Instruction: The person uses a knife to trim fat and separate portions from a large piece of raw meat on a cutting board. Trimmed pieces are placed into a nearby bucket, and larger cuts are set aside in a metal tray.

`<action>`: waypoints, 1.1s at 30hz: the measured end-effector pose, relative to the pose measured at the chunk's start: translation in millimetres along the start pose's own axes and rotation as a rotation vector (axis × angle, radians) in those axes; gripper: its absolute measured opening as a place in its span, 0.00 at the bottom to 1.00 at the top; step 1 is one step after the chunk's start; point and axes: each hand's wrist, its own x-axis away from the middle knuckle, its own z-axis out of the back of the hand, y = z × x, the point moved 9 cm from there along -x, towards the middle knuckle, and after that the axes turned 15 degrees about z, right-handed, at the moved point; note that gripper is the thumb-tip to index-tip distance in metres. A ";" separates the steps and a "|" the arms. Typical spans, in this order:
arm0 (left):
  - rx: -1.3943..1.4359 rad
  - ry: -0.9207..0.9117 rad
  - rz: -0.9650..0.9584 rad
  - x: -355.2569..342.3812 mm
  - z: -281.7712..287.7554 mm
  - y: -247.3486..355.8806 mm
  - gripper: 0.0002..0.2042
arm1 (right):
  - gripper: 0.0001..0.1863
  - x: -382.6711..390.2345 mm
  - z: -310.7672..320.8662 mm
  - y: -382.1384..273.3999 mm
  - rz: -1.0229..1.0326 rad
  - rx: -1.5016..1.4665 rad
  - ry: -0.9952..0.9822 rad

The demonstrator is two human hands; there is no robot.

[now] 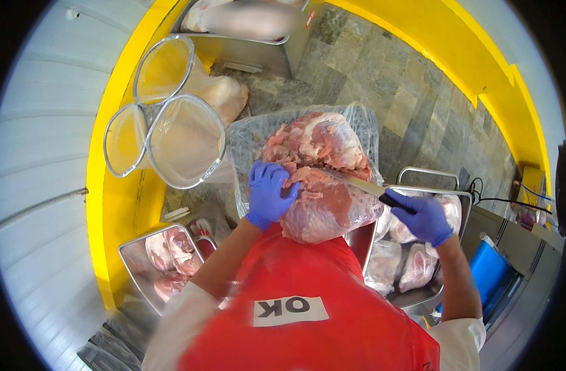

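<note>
A large cut of raw meat [320,191] lies on the desk [243,148], right of its middle, its near end at the near edge against the red apron [308,278]. Clear plastic film [364,120] covers the desk and bunches along the far edge. The gloved left hand [269,193] rests on the ragged left side of the meat, thumb spread away from the fingers; I cannot tell whether it pinches the loose flesh between them. The gloved right hand [424,216], beyond the right edge, has its fingers closed around the black handle of a knife [360,183], whose blade points left with its tip in the opened flesh. The apron carries a white rectangular patch [291,311] with bold dark capitals, upside down in this view. By the near right corner stands a metal tray [426,297] of pale, plastic-wrapped pieces [419,269]; off the near left corner, another tray [136,256] holds unwrapped red and white meat [178,250]. Past the far left corner, three metal rings [223,139] hold open clear bags; the largest bears a small printed label [210,169], too tiny to read. Beyond the far edge are a metal bin [258,54] with a small red tag [310,18], also illegible, and the grey tiled floor [391,86].
</note>
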 end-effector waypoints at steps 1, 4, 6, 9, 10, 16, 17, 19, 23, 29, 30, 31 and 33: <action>-0.012 0.019 -0.009 2.2 2.1 2.4 0.17 | 0.23 -9.8 13.1 -1.7 0.010 -0.020 -0.005; -0.044 0.058 -0.026 10.2 9.6 8.5 0.15 | 0.21 -45.5 36.4 -16.8 -0.024 0.015 -0.116; -0.050 0.058 -0.040 13.8 11.0 8.8 0.13 | 0.20 -57.4 25.5 -15.3 0.005 -0.007 -0.112; -0.044 0.088 -0.037 20.6 12.8 6.6 0.13 | 0.22 -49.3 2.5 -27.3 0.087 0.156 0.019; -0.041 0.101 -0.036 22.2 15.2 7.2 0.13 | 0.22 -43.6 -5.6 -30.6 0.117 0.211 0.073; -0.025 0.137 -0.042 28.9 21.4 10.7 0.13 | 0.27 -13.9 -37.6 -35.3 0.134 0.429 0.184; -0.037 0.140 -0.048 31.1 22.0 10.4 0.13 | 0.27 -8.8 -48.7 -31.0 0.131 0.420 0.205; -0.050 0.147 -0.050 33.7 22.4 9.9 0.13 | 0.28 -5.5 -56.7 -23.4 0.110 0.358 0.221; -0.050 0.165 -0.062 35.4 25.0 10.4 0.13 | 0.26 10.6 -50.9 2.2 -0.017 -0.006 0.216; -0.009 0.168 -0.030 38.7 24.9 6.5 0.12 | 0.25 5.6 9.4 10.1 -0.017 -0.031 -0.013; 0.004 0.174 -0.019 39.3 24.8 5.6 0.12 | 0.24 -8.1 26.1 -3.1 -0.038 -0.105 0.001; 0.004 0.180 -0.014 39.7 24.4 5.0 0.12 | 0.22 -19.5 36.1 -8.1 -0.007 -0.001 -0.055; 0.003 0.191 -0.006 41.3 23.4 2.7 0.13 | 0.22 -35.2 41.1 -14.5 0.047 0.139 -0.116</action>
